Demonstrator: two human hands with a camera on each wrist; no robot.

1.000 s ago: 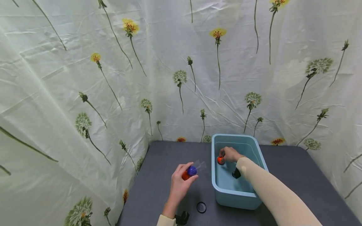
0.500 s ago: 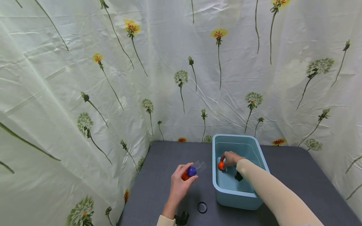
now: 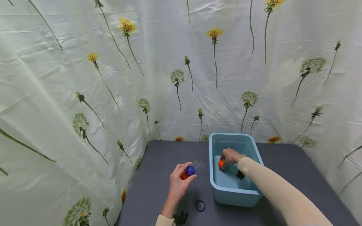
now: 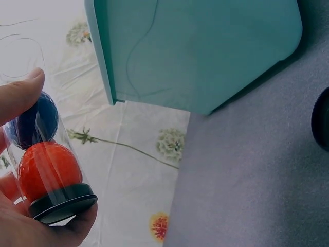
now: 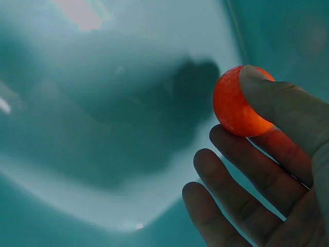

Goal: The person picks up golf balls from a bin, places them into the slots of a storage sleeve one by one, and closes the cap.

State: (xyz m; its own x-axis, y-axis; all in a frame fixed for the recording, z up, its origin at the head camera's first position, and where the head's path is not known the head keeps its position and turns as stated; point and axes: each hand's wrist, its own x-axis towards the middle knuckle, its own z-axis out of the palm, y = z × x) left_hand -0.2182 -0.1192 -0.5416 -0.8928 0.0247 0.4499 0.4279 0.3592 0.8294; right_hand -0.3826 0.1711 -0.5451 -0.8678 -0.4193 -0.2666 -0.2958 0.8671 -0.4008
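My left hand (image 3: 178,182) grips a clear plastic tube (image 4: 66,154) above the table, left of the blue bin (image 3: 236,193). Inside the tube an orange ball (image 4: 49,170) sits against the black end cap (image 4: 64,202), with a blue ball (image 4: 38,121) beyond it. The tube's far end looks uncapped. Down in the bin, my right hand (image 3: 232,156) pinches another orange ball (image 5: 231,105) between thumb and fingers; its other fingers are spread apart in the right wrist view.
A round black cap (image 3: 200,206) lies on the dark grey table (image 3: 169,150) in front of the bin. Behind the table hangs a white curtain (image 3: 158,62) printed with dandelions. The bin's near wall rises between my two hands.
In the bin, my right hand shifted slightly and the orange ball, partly covered before, shows more. The left hand keeps its grip on the tube. The head view has shifted a little.
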